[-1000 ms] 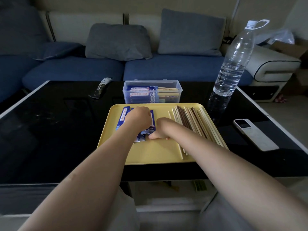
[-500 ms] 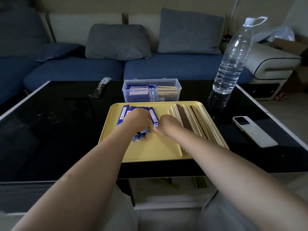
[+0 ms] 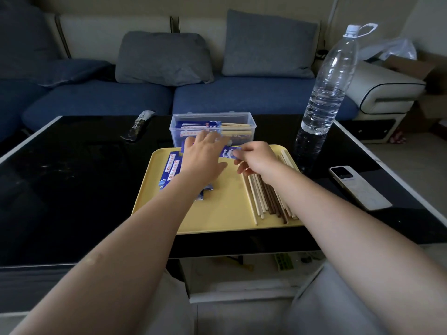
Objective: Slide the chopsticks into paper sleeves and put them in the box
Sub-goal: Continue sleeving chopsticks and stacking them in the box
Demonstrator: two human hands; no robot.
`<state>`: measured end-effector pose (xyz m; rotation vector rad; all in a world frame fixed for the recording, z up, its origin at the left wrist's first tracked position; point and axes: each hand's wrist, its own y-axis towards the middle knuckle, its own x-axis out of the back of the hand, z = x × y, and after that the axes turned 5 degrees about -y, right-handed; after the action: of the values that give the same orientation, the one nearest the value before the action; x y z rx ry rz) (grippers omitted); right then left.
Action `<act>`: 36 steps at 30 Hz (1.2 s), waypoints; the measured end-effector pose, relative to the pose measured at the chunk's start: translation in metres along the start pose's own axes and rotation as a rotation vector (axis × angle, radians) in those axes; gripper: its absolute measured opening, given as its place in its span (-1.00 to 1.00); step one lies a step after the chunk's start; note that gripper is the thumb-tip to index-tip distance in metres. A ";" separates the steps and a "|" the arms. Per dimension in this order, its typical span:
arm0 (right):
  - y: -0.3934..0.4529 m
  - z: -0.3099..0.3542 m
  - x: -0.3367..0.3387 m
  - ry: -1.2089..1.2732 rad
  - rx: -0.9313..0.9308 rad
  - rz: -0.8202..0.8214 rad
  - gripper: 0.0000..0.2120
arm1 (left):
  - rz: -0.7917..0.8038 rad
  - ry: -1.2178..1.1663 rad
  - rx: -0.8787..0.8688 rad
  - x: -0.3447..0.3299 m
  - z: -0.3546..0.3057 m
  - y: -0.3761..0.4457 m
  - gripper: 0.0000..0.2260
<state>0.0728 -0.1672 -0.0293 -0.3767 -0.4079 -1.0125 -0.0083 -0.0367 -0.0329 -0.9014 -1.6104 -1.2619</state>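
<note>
Right grip (image 3: 254, 158) pinching blue-and-white printed paper sleeve (image 3: 228, 152), left grip (image 3: 203, 160) spread.

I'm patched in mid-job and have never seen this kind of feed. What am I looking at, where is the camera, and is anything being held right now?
There is no machine: a person works bare-handed, and the single camera sits on their head, looking forward and down. On the black glass table lies a yellow plastic tray with loose wooden chopsticks on its right side and blue printed paper sleeves on its left. Behind the tray stands a clear plastic box already holding sleeved pairs. The right hand pinches one blue sleeve; the left hand, fingers spread, reaches over it. A clear water bottle and a white phone stand aside.
</note>
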 end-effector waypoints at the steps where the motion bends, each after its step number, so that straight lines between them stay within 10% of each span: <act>1: -0.001 -0.001 0.002 0.010 -0.004 0.035 -0.90 | 0.004 0.009 -0.011 -0.001 -0.002 0.001 -0.53; 5: 0.002 -0.006 0.004 -0.044 -0.034 0.050 -0.83 | 0.036 0.010 0.044 -0.001 -0.005 0.001 -0.76; 10: -0.001 -0.012 0.002 -0.870 -0.036 0.061 -0.77 | 0.171 -0.055 0.162 0.001 -0.006 -0.001 -0.72; 14: -0.006 -0.007 -0.007 -1.054 -0.102 0.255 -0.77 | 0.248 -0.217 0.261 -0.001 -0.005 -0.002 -0.72; 36: -0.006 -0.001 0.022 -0.094 0.135 -0.052 -0.87 | 0.668 -1.104 0.662 0.013 -0.006 -0.007 -0.83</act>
<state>0.0779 -0.1868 -0.0180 -0.2943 -0.5704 -1.0147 -0.0176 -0.0436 -0.0229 -1.6011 -2.0220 0.3593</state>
